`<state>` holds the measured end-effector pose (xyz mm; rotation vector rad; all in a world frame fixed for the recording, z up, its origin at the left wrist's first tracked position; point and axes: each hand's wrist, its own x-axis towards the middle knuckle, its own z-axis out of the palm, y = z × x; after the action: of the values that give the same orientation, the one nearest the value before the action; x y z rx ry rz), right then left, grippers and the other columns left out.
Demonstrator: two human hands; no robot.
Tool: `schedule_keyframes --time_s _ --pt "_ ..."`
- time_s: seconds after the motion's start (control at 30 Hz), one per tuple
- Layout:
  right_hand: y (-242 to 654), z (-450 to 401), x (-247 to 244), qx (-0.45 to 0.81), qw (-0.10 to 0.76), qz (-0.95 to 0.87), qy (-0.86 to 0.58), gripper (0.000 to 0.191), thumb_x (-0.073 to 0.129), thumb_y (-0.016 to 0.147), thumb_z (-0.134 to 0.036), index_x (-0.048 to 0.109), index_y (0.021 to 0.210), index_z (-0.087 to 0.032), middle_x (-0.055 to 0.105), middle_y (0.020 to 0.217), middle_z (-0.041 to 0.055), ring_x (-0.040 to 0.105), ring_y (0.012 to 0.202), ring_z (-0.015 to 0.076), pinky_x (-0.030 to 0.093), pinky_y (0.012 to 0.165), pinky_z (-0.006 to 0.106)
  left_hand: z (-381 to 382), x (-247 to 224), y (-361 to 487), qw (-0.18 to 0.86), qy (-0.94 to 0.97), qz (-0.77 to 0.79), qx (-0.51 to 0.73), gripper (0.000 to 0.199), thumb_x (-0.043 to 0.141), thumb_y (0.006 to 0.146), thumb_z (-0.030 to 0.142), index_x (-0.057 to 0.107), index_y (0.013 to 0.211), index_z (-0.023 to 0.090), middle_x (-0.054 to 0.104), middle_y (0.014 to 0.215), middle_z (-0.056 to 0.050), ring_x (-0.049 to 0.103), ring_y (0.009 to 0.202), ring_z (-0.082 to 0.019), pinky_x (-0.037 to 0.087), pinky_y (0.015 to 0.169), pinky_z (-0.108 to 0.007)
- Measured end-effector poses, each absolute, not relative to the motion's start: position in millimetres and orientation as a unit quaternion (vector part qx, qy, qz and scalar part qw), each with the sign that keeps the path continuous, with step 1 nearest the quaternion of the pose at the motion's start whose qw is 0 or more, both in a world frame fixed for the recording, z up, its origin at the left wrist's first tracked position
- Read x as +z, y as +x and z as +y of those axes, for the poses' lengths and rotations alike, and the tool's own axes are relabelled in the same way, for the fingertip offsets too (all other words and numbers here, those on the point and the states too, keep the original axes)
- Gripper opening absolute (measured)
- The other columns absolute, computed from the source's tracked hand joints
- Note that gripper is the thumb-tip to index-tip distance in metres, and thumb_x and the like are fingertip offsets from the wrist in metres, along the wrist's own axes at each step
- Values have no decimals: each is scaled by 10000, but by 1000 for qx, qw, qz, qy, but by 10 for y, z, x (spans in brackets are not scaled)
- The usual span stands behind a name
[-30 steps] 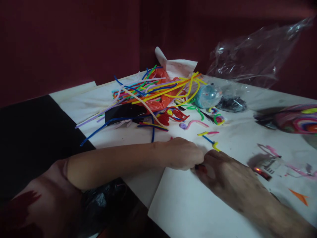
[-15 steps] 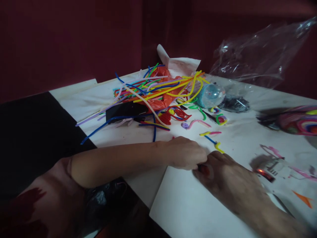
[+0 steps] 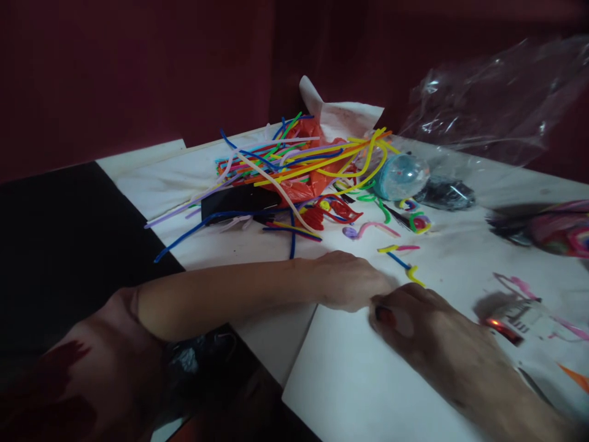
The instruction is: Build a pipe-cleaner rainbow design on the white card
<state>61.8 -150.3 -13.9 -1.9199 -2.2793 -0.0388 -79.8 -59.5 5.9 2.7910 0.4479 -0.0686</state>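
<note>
My left hand [image 3: 352, 281] reaches in from the left, its fingers curled over the white sheet of card [image 3: 350, 368]. Fingertip to fingertip against it, my right hand [image 3: 414, 322] is closed too, with a dark red thumbnail showing. Whatever is pinched between the two hands is hidden by the fingers. Just beyond them lie short bent pieces of fuzzy pipe cleaner [image 3: 398, 259] in yellow, blue and pink. A pink and purple curled pipe cleaner [image 3: 368, 229] rests a little farther back.
A heap of long coloured pipe cleaners [image 3: 294, 161] spreads over red plastic at the back. Near it stand a clear-domed blue container [image 3: 402, 177] and a crumpled clear bag [image 3: 488, 110]. To the right are a white-labelled packet [image 3: 515, 319] and a blurred multicoloured object [image 3: 552, 227].
The view has shifted slightly, so most things sit a little farther right. Both hands stay closed and together over the white card.
</note>
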Motion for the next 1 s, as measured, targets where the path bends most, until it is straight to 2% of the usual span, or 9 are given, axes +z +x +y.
schedule_keyframes --time_s 0.1,0.3,0.5,0.87,1.0 --pt "641 -1503 -146 -5 86 -769 -633 281 348 734 -391 574 689 -230 527 757 35 523 662 202 278 402 223 -573 41 -824 170 974 145 -32 198 422 753 160 568 875 212 623 898 8 549 801 -143 301 498 -235" --pt "691 -1517 -175 -38 84 -772 -629 232 388 734 -374 546 696 -207 516 715 41 484 532 166 268 372 211 -556 5 -830 191 974 122 -25 203 424 761 167 573 879 237 605 932 23 534 853 -147 339 546 -244" --pt "712 -1519 -215 -41 84 -775 -625 234 399 738 -379 546 680 -207 506 712 45 516 648 201 288 396 233 -562 1 -818 196 972 123 -28 194 429 753 170 578 861 232 611 917 17 539 836 -155 340 551 -258" --pt "703 -1543 -219 -27 100 -780 -618 259 360 766 -374 548 695 -211 510 717 50 506 668 219 370 480 289 -544 -15 -826 204 970 132 -15 249 418 756 198 606 908 256 629 909 15 557 828 -158 360 569 -252" --pt "712 -1553 -237 -50 90 -774 -624 298 333 786 -395 547 683 -215 503 696 48 500 623 216 327 434 274 -543 -12 -828 204 970 132 -16 265 414 756 194 610 921 259 627 914 15 560 826 -166 369 569 -255"
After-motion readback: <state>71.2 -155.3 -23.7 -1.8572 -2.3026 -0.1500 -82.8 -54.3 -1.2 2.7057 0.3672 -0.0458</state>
